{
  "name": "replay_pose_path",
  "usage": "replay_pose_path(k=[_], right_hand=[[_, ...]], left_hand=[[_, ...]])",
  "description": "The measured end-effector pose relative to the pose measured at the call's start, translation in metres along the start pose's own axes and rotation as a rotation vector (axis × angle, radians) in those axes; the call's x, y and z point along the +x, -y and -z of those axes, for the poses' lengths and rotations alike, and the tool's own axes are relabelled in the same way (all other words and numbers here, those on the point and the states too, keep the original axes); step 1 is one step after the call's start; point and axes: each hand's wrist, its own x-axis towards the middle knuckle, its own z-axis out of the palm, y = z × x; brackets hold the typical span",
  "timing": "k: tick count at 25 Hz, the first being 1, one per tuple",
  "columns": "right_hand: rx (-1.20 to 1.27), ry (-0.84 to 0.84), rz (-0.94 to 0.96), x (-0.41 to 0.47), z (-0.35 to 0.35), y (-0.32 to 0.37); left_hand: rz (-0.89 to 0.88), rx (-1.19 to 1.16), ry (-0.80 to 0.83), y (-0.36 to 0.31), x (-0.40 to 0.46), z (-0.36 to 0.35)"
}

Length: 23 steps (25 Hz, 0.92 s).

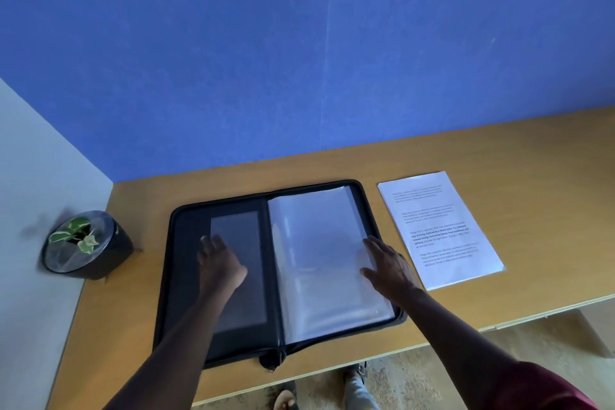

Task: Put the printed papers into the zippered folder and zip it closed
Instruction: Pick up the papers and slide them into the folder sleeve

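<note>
The black zippered folder [186,276] lies open flat on the wooden table [499,150]. Its right half holds a stack of clear plastic sleeves [319,250]; its left half has a clear pocket [236,226]. My left hand [218,263] rests flat on the left inner cover, fingers spread over the pocket. My right hand [387,265] lies on the right edge of the sleeves, fingers apart, holding nothing. The printed papers [439,230] sit in a stack on the table just right of the folder, apart from my right hand.
A small potted plant [83,243] in a dark pot stands at the table's left end, against the white side wall. A blue wall runs behind the table. The table's front edge is close to me; feet and floor show below it.
</note>
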Motion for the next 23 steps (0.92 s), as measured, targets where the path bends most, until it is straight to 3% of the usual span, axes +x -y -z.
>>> replay_pose_path(k=[4, 10, 23], right_hand=[[0.036, -0.048, -0.091, 0.007, 0.029, -0.034], [0.027, -0.097, -0.229, 0.020, 0.070, -0.095], [0.050, -0.069, -0.421, 0.070, 0.113, -0.192]], left_hand=[[-0.245, 0.038, 0.033, -0.094, -0.010, -0.022], [-0.437, 0.001, 0.197, -0.201, -0.033, -0.059], [-0.506, -0.079, 0.413, -0.320, -0.043, -0.116]])
